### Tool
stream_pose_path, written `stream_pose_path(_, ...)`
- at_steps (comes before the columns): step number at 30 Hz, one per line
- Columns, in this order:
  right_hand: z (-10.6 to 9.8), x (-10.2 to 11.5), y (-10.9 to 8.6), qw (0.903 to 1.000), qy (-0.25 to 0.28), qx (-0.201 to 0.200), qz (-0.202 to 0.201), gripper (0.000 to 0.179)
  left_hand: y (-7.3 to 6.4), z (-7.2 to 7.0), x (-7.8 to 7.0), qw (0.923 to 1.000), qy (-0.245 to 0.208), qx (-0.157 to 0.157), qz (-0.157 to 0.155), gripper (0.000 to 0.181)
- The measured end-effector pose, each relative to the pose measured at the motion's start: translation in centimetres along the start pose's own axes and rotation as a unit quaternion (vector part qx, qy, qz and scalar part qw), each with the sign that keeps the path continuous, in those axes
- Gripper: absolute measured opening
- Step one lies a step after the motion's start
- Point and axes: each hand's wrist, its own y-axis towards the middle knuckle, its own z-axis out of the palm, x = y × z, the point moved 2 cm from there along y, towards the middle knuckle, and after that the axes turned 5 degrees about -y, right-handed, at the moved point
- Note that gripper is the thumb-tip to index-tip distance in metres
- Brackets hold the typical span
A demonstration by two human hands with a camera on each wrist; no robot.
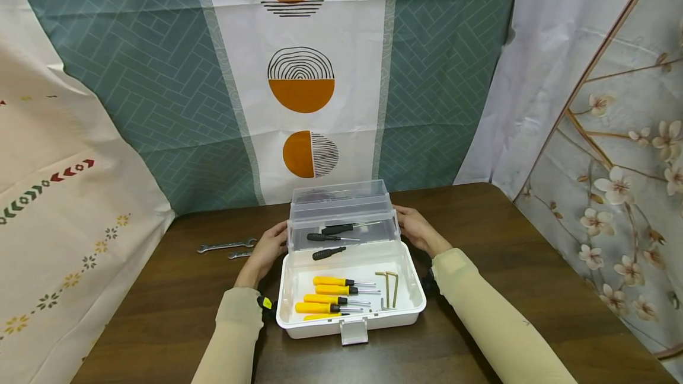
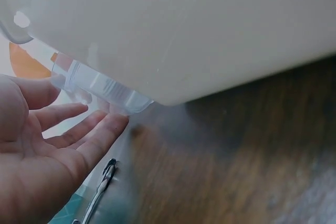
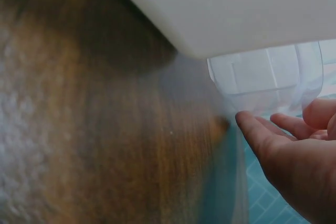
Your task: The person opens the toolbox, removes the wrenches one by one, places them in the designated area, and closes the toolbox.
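A white plastic toolbox [image 1: 315, 330] sits on the table with its clear lid [image 1: 341, 211] tipped back. My left hand [image 1: 268, 252] holds the lid's left side, thumb on one face and fingers behind it. At the opposite side my right hand [image 1: 420, 231] holds the lid the same way, thumb near its edge [image 3: 310, 85]. Several yellow-handled screwdrivers [image 1: 315, 307] lie inside the box, beside brass-coloured hex keys [image 1: 395, 289]. Black screwdrivers [image 1: 337, 229] show over the clear plastic, and another black screwdriver [image 1: 326, 253] lies at the box's back.
Two open-ended wrenches [image 1: 224, 246] lie on the brown wooden table [image 1: 176, 289], left of my left hand. A latch [image 1: 354, 332] hangs at the box's front. Patterned cloth [image 1: 443, 76] hangs behind the table, with more cloth at both sides.
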Motion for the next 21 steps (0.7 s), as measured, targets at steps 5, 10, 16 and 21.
stream_pose_path(5, 0.0, 0.1, 0.0, 0.9999, 0.005, -0.010, -0.003, 0.049, 0.0, 0.0, 0.0, 1.0000, -0.007, -0.001, 0.005, 0.053)
stream_pose_path(10, 0.1, 0.3, -0.2, 0.9998, 0.004, -0.014, -0.017, 0.049, 0.0, 0.1, -0.1, 0.9997, -0.015, -0.005, 0.017, 0.051)
stream_pose_path(16, 0.2, 0.7, -0.1, 0.9983, 0.025, -0.028, -0.044, 0.049, -0.3, 0.1, -0.7, 0.9990, -0.010, -0.022, 0.037, 0.051)
stream_pose_path(21, 0.2, 1.0, -0.1, 0.9964, 0.035, -0.047, -0.062, 0.049, -0.4, 0.2, -1.3, 0.9982, -0.007, -0.030, 0.052, 0.052)
